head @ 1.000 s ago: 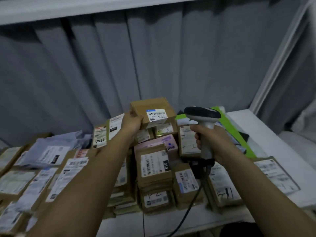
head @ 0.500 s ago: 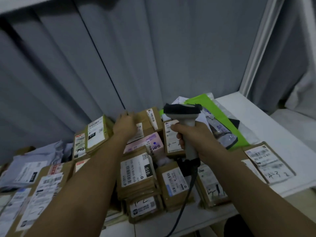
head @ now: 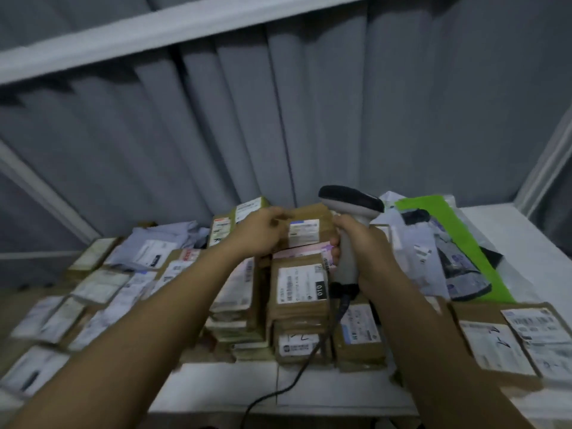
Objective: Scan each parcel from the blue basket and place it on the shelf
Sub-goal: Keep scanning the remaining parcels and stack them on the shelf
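Left hand (head: 259,233): fingers curled round the left end of a brown cardboard parcel (head: 312,226), holding it at the back of the pile, above the other parcels.
Right hand (head: 363,247): wrapped round the grip of a grey scanner (head: 349,218), held upright just right of the parcel; the fingertips lie close to the parcel's right end, and whether they touch it cannot be told.
Parcel: brown box, long side across the view, with a white label (head: 303,232) on the face turned to the camera; it sits over a pink parcel (head: 305,253) at the top of the middle stack.
Scanner: dark head pointing right and away, pale handle, black cable (head: 297,376) running from its base down over the front edge of the shelf.
Shelf (head: 340,388): white board, crowded with parcels; its right end (head: 507,230) is bare white.
Middle stacks: brown boxes piled several high, the top one bearing a white label with a black tag reading 010 (head: 320,291).
Left side: flat brown parcels with white labels (head: 99,286) lying in rows, and a grey plastic mailer (head: 154,249) behind them.
Right side: green bag (head: 439,209) under a clear plastic pouch (head: 458,270); two flat brown parcels (head: 507,342) with labels lie at the front right corner.
Behind: grey pleated curtain (head: 278,119) and a white shelf board (head: 154,29) overhead.
Sharpness: the picture is blurred, so label print cannot be read.
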Available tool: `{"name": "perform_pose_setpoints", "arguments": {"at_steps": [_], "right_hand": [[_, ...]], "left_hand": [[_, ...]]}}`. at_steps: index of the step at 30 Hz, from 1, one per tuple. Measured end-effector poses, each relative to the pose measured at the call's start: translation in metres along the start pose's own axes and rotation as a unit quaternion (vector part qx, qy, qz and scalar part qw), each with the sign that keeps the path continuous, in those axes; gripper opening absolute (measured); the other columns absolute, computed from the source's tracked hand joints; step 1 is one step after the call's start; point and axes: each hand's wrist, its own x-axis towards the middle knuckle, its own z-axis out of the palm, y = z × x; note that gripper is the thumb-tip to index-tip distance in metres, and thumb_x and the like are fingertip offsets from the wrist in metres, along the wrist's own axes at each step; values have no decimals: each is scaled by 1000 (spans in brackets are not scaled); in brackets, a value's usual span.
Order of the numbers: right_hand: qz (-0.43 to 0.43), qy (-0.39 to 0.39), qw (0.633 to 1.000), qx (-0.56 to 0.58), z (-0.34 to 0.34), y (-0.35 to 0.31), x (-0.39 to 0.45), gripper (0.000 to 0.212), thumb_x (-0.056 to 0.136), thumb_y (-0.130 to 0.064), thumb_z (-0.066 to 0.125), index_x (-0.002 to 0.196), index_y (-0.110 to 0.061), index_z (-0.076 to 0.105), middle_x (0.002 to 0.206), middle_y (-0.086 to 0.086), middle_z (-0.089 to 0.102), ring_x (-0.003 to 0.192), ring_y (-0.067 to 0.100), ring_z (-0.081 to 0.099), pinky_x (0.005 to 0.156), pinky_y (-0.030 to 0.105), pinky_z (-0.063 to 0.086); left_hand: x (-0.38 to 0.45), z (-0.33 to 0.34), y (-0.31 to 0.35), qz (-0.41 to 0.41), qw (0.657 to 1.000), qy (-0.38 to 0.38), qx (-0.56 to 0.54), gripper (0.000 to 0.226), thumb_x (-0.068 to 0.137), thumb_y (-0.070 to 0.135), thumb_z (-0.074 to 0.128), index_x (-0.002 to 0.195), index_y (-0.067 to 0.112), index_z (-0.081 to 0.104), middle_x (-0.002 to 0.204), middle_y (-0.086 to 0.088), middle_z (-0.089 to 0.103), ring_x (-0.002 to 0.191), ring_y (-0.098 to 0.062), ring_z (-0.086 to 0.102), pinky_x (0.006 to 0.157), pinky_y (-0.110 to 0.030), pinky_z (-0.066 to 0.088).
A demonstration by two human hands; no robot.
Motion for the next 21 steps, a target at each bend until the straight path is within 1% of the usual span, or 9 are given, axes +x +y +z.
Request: {"name": "perform_pose_setpoints", "arguments": {"at_steps": [2, 4, 6, 9, 12, 14, 16, 19, 21], "right_hand": [[-1, -38, 999, -6, 20, 8, -17, 17, 87, -22, 64, 79, -8, 58, 55, 4, 54, 42, 13, 47, 44, 25, 39], [-7, -79, 997, -24, 42, 22, -38, 17, 88, -20, 63, 75, -11, 58, 53, 2, 54, 43, 13, 47, 46, 26, 39], [-8, -107, 994, -27, 67, 41, -61, 15, 88, -18, 63, 77, -10, 58, 50, 0, 54, 42, 12, 48, 44, 25, 40], [0, -113, 993, -23, 109, 84, -98, 10, 88, -16, 64, 86, -7, 61, 51, -1, 56, 42, 10, 49, 43, 20, 41], [23, -134, 991, 9, 147, 132, -143, 14, 90, -16, 64, 100, -8, 61, 59, -2, 56, 49, 9, 50, 46, 18, 43], [17, -161, 987, -1, 166, 166, -170, 23, 90, -19, 65, 108, -7, 59, 68, -1, 59, 56, 10, 53, 56, 23, 47], [-8, -205, 978, -38, 182, 191, -194, 42, 88, -25, 69, 122, -4, 57, 85, 1, 66, 72, 12, 62, 74, 31, 52], [-39, -295, 946, -129, 213, 209, -229, 61, 84, -36, 72, 135, -10, 52, 125, 6, 63, 114, 21, 59, 104, 41, 45], [-52, -373, 910, -176, 240, 218, -254, 66, 82, -39, 73, 138, -13, 48, 133, 3, 58, 123, 20, 53, 108, 40, 41]], "left_hand": [[-38, -22, -9, -6, 1000, 18, -23, 28, 95, 14, 54, 122, 16, 62, 119, 2, 64, 106, -13, 60, 93, -17, 44], [-77, -40, -21, -33, 998, 44, -35, 26, 96, 16, 54, 120, 17, 63, 115, 8, 62, 105, -8, 59, 87, -8, 41], [-115, -54, -38, -62, 995, 71, -41, 25, 96, 16, 54, 119, 19, 63, 114, 9, 62, 107, -8, 59, 94, -15, 42], [-174, -68, -68, -111, 987, 99, -53, 27, 96, 15, 53, 121, 16, 62, 122, 0, 62, 112, -15, 59, 99, -29, 46], [-247, -80, -99, -159, 977, 126, -60, 29, 95, 11, 53, 123, 9, 60, 122, -6, 62, 113, -18, 58, 95, -24, 44], [-307, -85, -122, -195, 970, 137, -52, 29, 95, 8, 53, 123, 5, 59, 118, -7, 63, 109, -18, 58, 85, -15, 41], [-372, -89, -148, -241, 960, 138, -39, 30, 95, 8, 52, 124, 4, 58, 117, -7, 63, 106, -18, 59, 80, -14, 40], [-470, -82, -190, -311, 939, 142, -44, 29, 95, 9, 53, 123, 6, 59, 119, -5, 63, 110, -17, 59, 86, -15, 39], [-526, -63, -213, -365, 917, 148, -56, 28, 95, 13, 54, 123, 8, 59, 123, -6, 62, 113, -18, 58, 91, -20, 40]]}}
